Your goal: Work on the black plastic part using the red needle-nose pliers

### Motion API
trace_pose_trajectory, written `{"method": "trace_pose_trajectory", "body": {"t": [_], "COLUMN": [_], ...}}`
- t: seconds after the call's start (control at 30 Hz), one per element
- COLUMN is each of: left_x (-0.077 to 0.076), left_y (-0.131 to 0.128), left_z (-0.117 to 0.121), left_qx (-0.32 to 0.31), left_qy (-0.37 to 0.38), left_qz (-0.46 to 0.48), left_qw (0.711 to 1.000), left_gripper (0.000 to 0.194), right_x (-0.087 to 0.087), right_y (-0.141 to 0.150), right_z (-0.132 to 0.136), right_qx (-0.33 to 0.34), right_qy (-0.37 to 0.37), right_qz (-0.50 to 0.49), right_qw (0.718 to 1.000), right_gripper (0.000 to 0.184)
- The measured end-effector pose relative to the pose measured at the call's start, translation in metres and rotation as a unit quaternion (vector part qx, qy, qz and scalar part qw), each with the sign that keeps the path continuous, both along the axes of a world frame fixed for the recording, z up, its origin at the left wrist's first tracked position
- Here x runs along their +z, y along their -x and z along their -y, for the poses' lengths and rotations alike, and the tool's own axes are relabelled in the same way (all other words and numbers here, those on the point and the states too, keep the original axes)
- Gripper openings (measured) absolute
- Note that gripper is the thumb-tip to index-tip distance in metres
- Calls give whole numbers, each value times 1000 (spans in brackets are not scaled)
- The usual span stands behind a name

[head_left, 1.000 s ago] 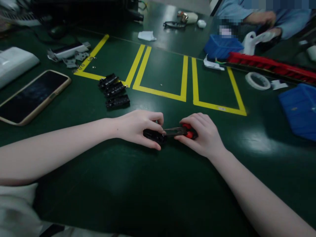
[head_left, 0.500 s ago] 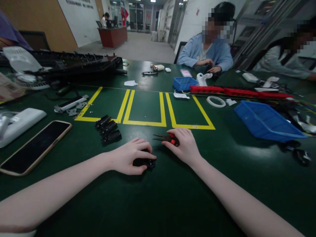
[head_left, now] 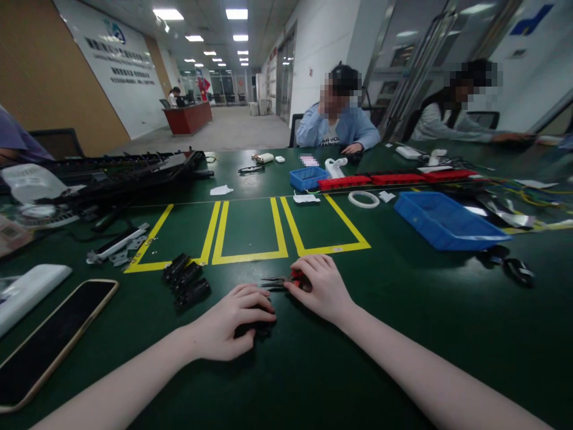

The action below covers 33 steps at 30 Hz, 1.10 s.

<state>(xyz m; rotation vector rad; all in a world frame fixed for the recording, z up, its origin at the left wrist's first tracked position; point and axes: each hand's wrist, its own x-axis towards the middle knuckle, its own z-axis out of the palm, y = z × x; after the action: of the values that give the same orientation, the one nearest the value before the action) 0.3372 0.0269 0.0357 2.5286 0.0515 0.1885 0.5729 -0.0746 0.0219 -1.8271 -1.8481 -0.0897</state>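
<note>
My left hand (head_left: 235, 322) is wrapped over a small black plastic part (head_left: 265, 328) on the green table; most of that part is hidden under the fingers. My right hand (head_left: 320, 286) grips the red handles of a pair of needle-nose pliers (head_left: 274, 283). The jaws point left, slightly parted, beyond the left fingertips and apart from the black part. Several similar black plastic parts (head_left: 192, 292) lie side by side to the left of my left hand.
Yellow tape (head_left: 250, 259) marks out boxes ahead of my hands. A phone (head_left: 58, 340) and a white device (head_left: 33, 292) lie at left. On the right are a blue bin (head_left: 447, 230) and a tape roll (head_left: 363, 199). A co-worker (head_left: 338, 122) sits across the table.
The view has tilted up, showing the room. The pliers have drawn away from the black part, their jaws now clear of it. The co-worker opposite has raised a hand to the head.
</note>
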Motion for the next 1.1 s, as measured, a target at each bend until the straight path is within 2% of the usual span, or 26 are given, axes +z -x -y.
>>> {"method": "trace_pose_trajectory", "body": {"t": [0.17,0.27,0.57,0.7,0.8,0.97,1.1], "left_x": [2,1,-5,-7,-9,-13,-11], "left_y": [0,0,-1,6,12,16,13], "left_z": [2,1,-1,-6,-11,-17,-20], "left_qx": [-3,-1,3,19,55,112,127], "left_qy": [21,28,18,29,41,25,8], "left_qz": [-1,-3,13,19,22,16,12], "left_qw": [1000,1000,1000,999,997,993,992], "left_gripper": [55,45,25,50,68,82,87], "right_x": [-1,-3,-2,-4,-5,-8,-9], "right_y": [-14,-22,-21,-20,-23,-25,-10], "right_z": [11,13,16,18,17,13,7], "right_qx": [-18,0,-8,-31,-55,-84,-83], "right_qy": [17,37,34,4,-29,-71,-88], "right_qz": [8,17,62,93,116,155,161], "right_qw": [1000,999,997,995,991,982,979], "right_gripper": [42,57,46,47,35,36,31]}}
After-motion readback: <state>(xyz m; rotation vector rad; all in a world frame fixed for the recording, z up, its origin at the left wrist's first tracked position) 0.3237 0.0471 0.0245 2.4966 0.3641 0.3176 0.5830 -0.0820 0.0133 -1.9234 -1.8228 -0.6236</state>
